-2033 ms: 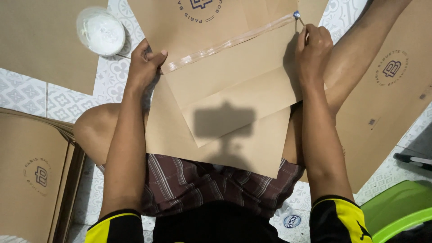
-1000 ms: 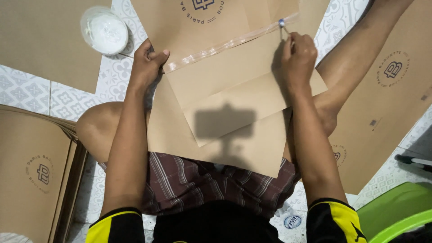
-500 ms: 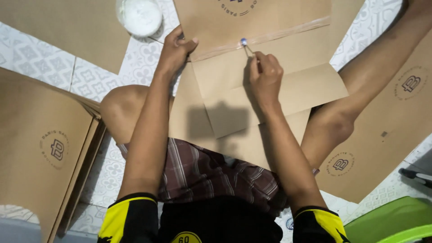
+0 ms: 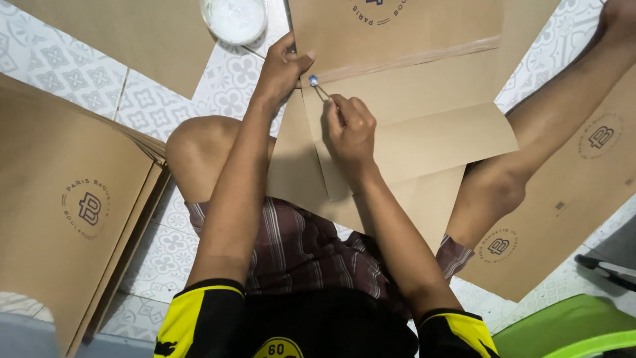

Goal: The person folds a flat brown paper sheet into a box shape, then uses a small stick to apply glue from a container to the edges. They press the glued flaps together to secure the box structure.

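Brown paper sheet lies across the person's lap in the upper middle of the frame, partly folded, with a glossy strip running along its fold line toward the upper right. The left hand is closed on the sheet's left edge, thumb on top, pinning it down. The right hand is curled tight around a thin stick, whose small bluish-white tip rests on the paper at the left end of the strip, just beside the left thumb. A round white container sits on the tiled floor at the top of the frame, just left of the sheet. A stack of brown paper sheets fills the left side of the frame. More brown sheets lie at the right, under the person's leg. A green object shows in the lower right corner.
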